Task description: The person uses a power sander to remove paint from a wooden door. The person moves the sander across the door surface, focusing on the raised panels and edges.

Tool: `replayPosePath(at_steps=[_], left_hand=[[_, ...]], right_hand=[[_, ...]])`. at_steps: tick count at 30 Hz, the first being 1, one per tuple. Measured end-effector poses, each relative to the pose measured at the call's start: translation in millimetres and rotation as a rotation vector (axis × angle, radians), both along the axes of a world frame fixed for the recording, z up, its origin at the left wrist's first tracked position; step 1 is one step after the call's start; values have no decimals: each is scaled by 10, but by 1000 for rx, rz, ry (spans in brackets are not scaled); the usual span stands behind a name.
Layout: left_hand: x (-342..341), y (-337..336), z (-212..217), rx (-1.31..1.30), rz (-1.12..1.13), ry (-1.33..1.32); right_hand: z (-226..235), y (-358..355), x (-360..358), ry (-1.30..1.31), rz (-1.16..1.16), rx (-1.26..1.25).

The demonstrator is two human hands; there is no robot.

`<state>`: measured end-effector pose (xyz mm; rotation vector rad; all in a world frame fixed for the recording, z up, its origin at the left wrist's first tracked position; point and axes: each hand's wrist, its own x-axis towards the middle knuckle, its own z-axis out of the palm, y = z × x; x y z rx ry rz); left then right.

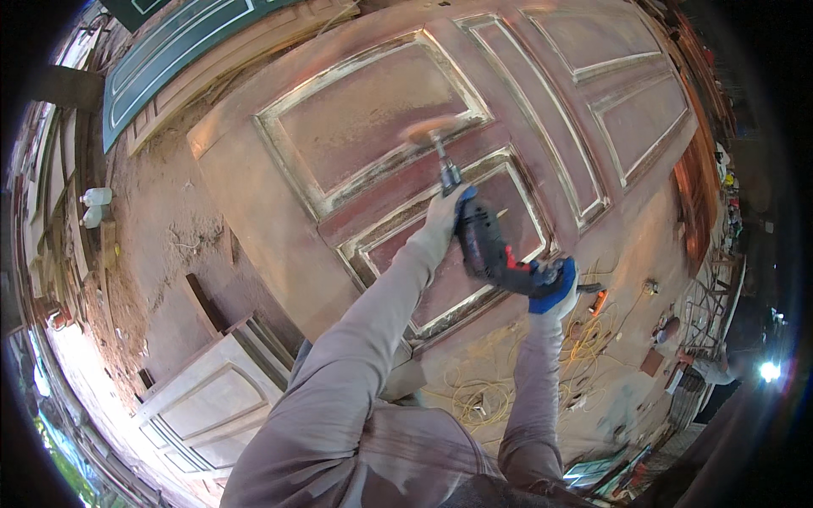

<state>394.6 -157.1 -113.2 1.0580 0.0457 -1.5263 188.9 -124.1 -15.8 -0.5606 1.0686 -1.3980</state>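
Observation:
A black power drill (481, 241) with red accents is held in both my gloved hands. My left hand (445, 213) wraps round its front end, just behind the chuck. At the rear handle, my right hand (555, 289) is closed in a blue and white glove. A round sanding disc (430, 129), smeared by motion, is fitted to the drill's shaft. It sits at the lower moulding of a panel on a large reddish-brown wooden door (364, 110). Pale, scuffed strips of moulding frame the door's panels. Whether the disc touches the wood is hard to tell.
A pale panelled door (220, 394) leans at lower left, a green one (182, 55) lies at upper left. Yellow cord (584, 343) coils over the dusty floor on the right. Beyond are white plastic jugs (96, 197), stacked reddish boards (694, 212) and a bright lamp (770, 371).

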Motion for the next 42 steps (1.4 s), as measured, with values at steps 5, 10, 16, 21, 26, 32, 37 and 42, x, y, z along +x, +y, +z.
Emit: replayPosePath(at_steps=[5, 10, 16, 21, 26, 32, 37, 42], left_hand=[[198, 734, 208, 136, 126, 131], [-11, 330, 22, -8, 125, 279], [-409, -586, -67, -81, 41, 533], [-492, -977, -8, -92, -26, 507], [-437, -874, 47, -152, -20, 565], [32, 107, 126, -52, 110, 567], [499, 927, 207, -47, 205, 522], [719, 1386, 262, -25, 258, 438]], right_hand=[[220, 295, 234, 18, 60, 36], [648, -76, 231, 205, 125, -7], [985, -769, 204, 349, 97, -42], [1014, -1004, 247, 398, 72, -119], [1061, -926, 275, 415, 107, -124], [988, -356, 566, 367, 167, -28], [949, 287, 907, 282, 301, -44], [949, 700, 1149, 281, 262, -23]])
